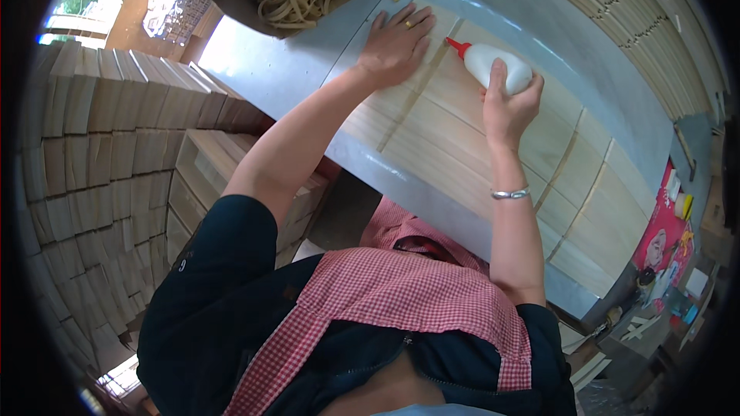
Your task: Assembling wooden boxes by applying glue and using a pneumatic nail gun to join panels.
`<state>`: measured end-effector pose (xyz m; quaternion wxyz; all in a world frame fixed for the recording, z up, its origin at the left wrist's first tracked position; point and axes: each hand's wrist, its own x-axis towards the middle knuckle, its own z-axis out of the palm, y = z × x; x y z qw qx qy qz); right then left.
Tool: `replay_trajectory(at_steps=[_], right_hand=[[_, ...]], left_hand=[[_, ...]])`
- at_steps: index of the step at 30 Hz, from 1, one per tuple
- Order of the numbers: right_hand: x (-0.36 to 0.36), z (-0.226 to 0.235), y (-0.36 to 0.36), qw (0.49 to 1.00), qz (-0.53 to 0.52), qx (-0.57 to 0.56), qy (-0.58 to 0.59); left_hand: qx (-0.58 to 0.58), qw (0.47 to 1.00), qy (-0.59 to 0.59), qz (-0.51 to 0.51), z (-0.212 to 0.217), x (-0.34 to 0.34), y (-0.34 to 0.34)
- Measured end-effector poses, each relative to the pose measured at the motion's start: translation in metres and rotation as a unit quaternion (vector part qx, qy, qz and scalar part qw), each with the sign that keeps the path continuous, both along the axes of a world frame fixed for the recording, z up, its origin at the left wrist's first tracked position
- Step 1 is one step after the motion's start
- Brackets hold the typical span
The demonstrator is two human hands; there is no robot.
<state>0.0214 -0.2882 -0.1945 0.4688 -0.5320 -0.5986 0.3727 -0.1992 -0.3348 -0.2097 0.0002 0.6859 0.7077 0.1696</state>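
Bottle [479, 59], nozzle [459, 46] toward ten o'clock, gripped by right hand [512, 108]; left hand [395, 48] flat, gripping nothing; excess squeeze could flood boards [447, 135].

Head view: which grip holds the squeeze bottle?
The right grip, with the silver bracelet, clasps the red-tipped white bottle. The left grip, wearing a yellow ring, lies palm-down on pale wood.

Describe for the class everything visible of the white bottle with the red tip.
The bottle has a rounded white body, apparently plastic, and a tapered red nozzle. The right hand grips it, thumb on its visible side. It is held aslant over the pale wooden boards, nozzle toward the picture's upper left; whether the tip touches them is unclear.
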Motion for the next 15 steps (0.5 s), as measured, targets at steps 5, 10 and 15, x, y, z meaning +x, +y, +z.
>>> replay_trajectory(at_steps=[5, 10, 15], right_hand=[[0.016, 0.02, -0.055, 0.998, 0.039, -0.041, 0.015], [0.028, 0.025, -0.098, 0.994, 0.072, -0.077, 0.018], [0.038, 0.022, -0.131, 0.993, 0.11, -0.04, -0.01]], left_hand=[[-0.024, 1.0, 0.003, -0.002, 0.006, -0.003, -0.016], [-0.021, 0.999, 0.042, -0.023, 0.001, -0.002, -0.057], [-0.017, 0.996, 0.069, -0.054, -0.009, -0.007, -0.072]])
